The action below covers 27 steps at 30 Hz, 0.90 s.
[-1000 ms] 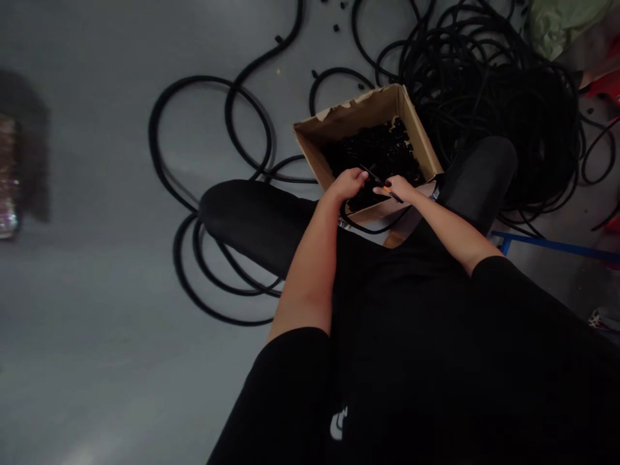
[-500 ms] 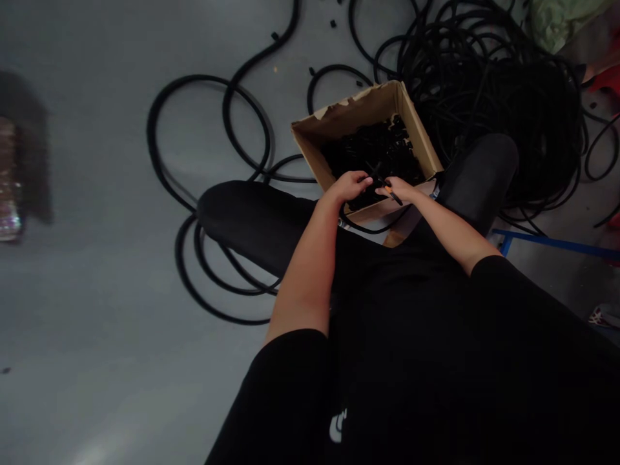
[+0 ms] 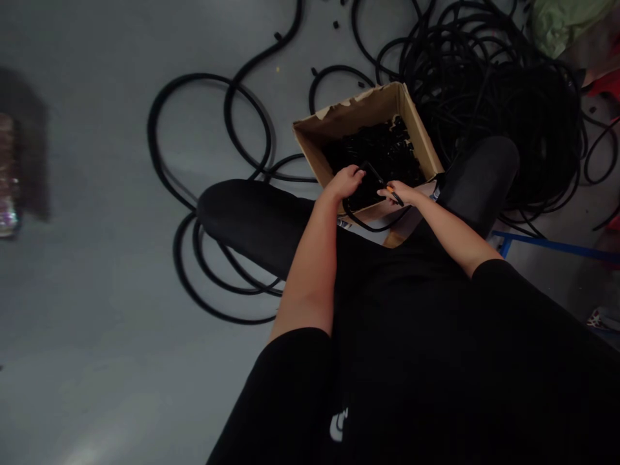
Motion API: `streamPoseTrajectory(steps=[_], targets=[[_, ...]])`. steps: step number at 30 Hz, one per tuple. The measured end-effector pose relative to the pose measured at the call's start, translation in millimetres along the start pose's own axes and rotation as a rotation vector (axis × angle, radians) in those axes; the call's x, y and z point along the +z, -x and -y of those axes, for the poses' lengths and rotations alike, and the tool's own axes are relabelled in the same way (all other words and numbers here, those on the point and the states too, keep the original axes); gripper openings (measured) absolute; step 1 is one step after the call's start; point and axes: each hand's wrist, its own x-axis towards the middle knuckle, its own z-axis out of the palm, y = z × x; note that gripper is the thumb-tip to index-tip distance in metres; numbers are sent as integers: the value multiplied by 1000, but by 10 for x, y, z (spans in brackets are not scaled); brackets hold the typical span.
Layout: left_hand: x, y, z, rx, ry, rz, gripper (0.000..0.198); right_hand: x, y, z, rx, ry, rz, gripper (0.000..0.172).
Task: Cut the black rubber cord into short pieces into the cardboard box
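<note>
- Workpiece: a flat black piece (image 3: 371,179) lies at the left hand's fingertips, above the box contents. A thin black rod (image 3: 396,198) lies between the right thumb and fingers. Its exact kind is too small to tell.
- Loop: a black flexible cord (image 3: 375,227) curves below both hands, along the near box edge.
- Container: an open cardboard box (image 3: 363,110) with a torn upper edge rests between the person's knees. It holds a mass of small black parts (image 3: 382,147).
- Left hand (image 3: 345,183): fingers curled narrowly, gripping the edge of the flat black piece.
- Right hand (image 3: 400,192): fingers (image 3: 387,192) pinched narrowly on the thin black rod, with an orange mark near the fingertips.
- Surroundings: a heap of coiled black rubber tubing (image 3: 489,110) lies beyond the box on a grey floor (image 3: 87,323). A blue metal bar (image 3: 547,247) lies at right.
</note>
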Motion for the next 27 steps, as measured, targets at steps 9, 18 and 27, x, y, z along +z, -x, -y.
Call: streamPoseTrajectory(steps=[9,18,27], targets=[[129,125,-152,-60,204,66,22,55,-131,-69,-41,92,-83,44],[155,125,-133,-102,188,7,22,-1,-102,-75,13,239,-139,43],[137,100,-109,-95,157,-82,19,-19,-187,-136,13,140,-131,52]])
